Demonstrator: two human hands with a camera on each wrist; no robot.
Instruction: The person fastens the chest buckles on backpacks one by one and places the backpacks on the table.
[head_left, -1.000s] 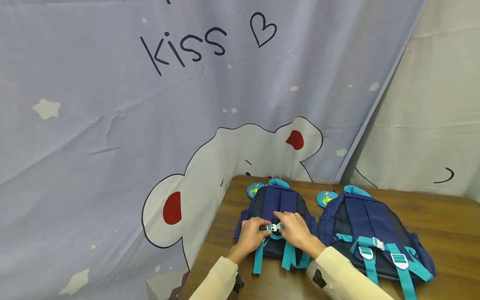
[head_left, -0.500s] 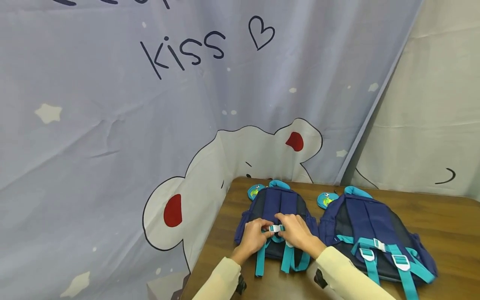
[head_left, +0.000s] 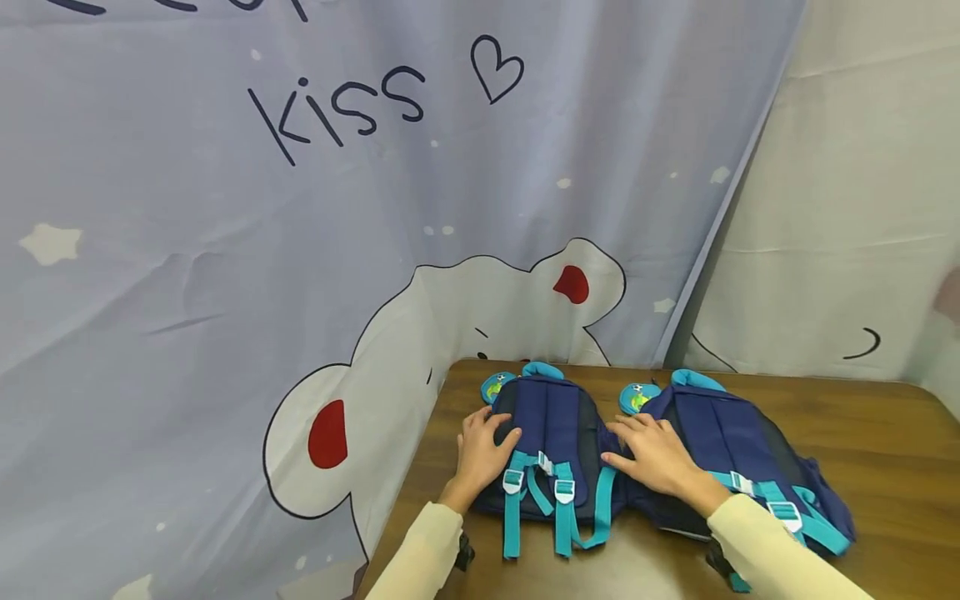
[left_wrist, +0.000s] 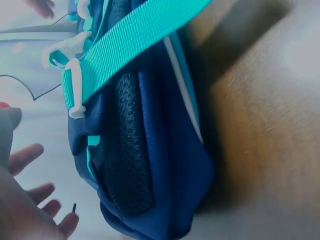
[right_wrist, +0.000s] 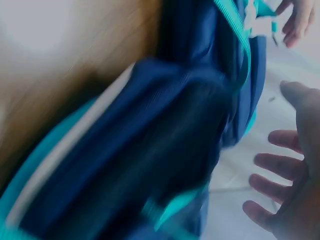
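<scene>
Two navy backpacks with teal straps lie side by side on a brown table, strap sides up. At the left edge of the smaller backpack (head_left: 561, 417) is my left hand (head_left: 480, 450), fingers spread and holding nothing. My right hand (head_left: 654, 454), also spread and holding nothing, is over the place where the two bags meet. Between the hands, the white chest buckle (head_left: 544, 463) joins the smaller bag's two straps. The larger backpack (head_left: 723, 425) is partly covered by my right hand and sleeve. The left wrist view shows a white strap adjuster (left_wrist: 76, 89) close up.
A round teal pouch (head_left: 497, 386) hangs at the top of the smaller bag, and a similar pouch (head_left: 637, 397) beside the larger one. The wooden table (head_left: 885, 450) meets a grey-blue printed curtain (head_left: 225, 250) at its back and left.
Both hands have let go of the smaller backpack's chest buckle, whose halves came together, and moved apart, left hand to the left, right hand to the right. The head view has shifted slightly.
</scene>
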